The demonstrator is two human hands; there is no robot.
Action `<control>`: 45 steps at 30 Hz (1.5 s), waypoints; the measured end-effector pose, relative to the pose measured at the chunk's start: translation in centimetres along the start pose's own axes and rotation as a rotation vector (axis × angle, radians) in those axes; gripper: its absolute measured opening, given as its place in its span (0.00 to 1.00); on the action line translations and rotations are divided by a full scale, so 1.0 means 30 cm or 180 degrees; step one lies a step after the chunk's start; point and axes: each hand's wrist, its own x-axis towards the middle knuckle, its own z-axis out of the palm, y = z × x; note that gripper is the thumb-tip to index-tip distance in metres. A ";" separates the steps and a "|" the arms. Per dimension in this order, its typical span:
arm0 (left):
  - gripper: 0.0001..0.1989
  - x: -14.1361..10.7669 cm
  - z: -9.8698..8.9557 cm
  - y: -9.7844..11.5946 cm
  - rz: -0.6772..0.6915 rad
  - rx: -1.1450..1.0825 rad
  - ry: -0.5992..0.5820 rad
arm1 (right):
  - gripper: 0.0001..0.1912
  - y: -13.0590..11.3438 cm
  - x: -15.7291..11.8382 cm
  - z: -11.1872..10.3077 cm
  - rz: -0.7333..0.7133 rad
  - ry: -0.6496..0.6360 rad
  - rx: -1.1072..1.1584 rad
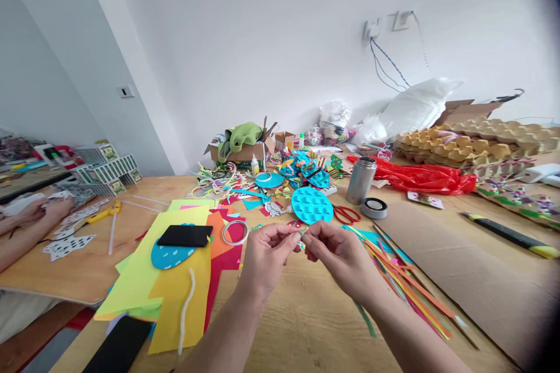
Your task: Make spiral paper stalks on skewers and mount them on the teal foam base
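Observation:
My left hand point(268, 256) and my right hand point(335, 250) meet over the middle of the table, fingertips pinched together on a small pale green piece point(301, 233). The fingers largely cover it, so its shape is unclear. Just beyond the fingertips lies a blue woven paper disc point(312, 206). A green strip point(365, 319) shows below my right forearm. Red-handled scissors point(347, 214) lie right of the disc, and a roll of tape point(235, 232) sits left of my left hand.
Coloured paper sheets point(175, 268) and a black phone point(185, 236) lie left. A metal flask point(361, 180), paper strips point(411, 285), cardboard point(450, 268) and a cutter point(510, 234) are right. Another person's hands point(48, 210) are by cards at far left.

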 end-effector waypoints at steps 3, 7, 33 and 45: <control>0.11 -0.004 0.004 0.010 0.0009 -0.0044 0.0120 | 0.13 -0.008 0.002 0.000 -0.0037 -0.0045 0.0182; 0.08 -0.009 0.015 0.013 0.0108 -0.0025 0.0241 | 0.13 0.002 0.006 0.002 -0.0067 0.0012 0.0184; 0.13 -0.053 0.032 -0.068 0.3244 0.2719 0.1066 | 0.17 -0.009 -0.009 0.017 0.0122 0.0135 0.0782; 0.09 -0.031 0.030 -0.004 0.0844 0.0791 -0.0047 | 0.17 0.005 0.008 -0.035 0.0137 0.0048 0.0027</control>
